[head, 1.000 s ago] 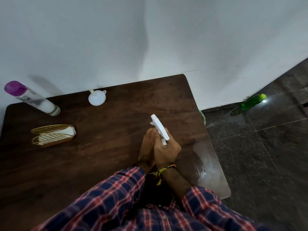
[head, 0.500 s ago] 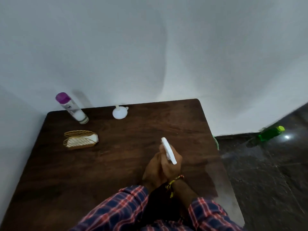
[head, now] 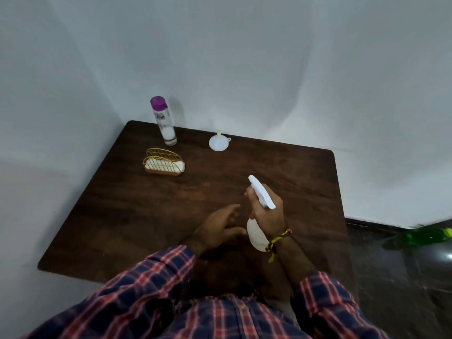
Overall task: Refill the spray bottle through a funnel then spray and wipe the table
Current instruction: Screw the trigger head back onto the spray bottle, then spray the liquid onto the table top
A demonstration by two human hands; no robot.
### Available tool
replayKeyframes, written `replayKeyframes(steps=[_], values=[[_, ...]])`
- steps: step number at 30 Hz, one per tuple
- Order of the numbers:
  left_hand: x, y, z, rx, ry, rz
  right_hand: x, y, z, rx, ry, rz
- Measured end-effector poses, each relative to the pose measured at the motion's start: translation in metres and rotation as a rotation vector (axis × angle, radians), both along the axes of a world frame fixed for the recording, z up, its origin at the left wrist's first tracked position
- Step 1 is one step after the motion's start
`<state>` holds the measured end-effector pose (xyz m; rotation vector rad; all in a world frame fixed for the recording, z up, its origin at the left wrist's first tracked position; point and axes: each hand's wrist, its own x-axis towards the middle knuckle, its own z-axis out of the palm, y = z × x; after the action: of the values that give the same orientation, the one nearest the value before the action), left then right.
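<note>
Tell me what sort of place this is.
Probably a plain room corner at home: a small wooden table pushed against bare white walls, dark stone floor, and a green bottle lying on it.

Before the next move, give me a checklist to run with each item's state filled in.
1. Spray bottle gripped: ok, right hand is wrapped round its neck.
2. Spray head on the bottle: ok, seated on top; whether screwed tight, cannot tell.
3. Left hand free: ok, open, beside the bottle.
4. Funnel clear of the bottle: ok, standing mouth down at the far edge of the table.
5. Wiping material ready: ok, white napkins sit in the wire holder.
6. Liquid level in the spray bottle: cannot tell.
</note>
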<state>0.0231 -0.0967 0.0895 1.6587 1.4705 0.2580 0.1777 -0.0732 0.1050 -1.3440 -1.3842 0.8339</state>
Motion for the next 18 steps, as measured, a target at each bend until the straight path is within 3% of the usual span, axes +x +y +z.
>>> replayKeyframes(steps=[2, 6, 8, 10, 14, 18], values=[[-0.023, -0.002, -0.029, -0.004, 0.048, 0.128, -0.010, -0.001, 0.005, -0.042, 0.005, 0.032], [-0.067, -0.018, -0.062, -0.018, 0.339, 0.213, -0.032, -0.003, 0.001, -0.149, -0.062, 0.065], [-0.084, -0.031, -0.071, -0.138, 0.443, 0.224, -0.042, -0.003, -0.005, -0.201, -0.125, 0.063], [-0.094, -0.044, -0.078, -0.256, 0.470, 0.195, -0.052, -0.004, -0.009, -0.255, -0.236, 0.054], [-0.105, -0.049, -0.089, -0.313, 0.478, 0.070, -0.064, -0.005, -0.014, -0.380, -0.350, -0.016], [-0.107, -0.034, -0.082, -0.320, 0.535, 0.021, -0.072, -0.008, -0.015, -0.508, -0.288, -0.180]])
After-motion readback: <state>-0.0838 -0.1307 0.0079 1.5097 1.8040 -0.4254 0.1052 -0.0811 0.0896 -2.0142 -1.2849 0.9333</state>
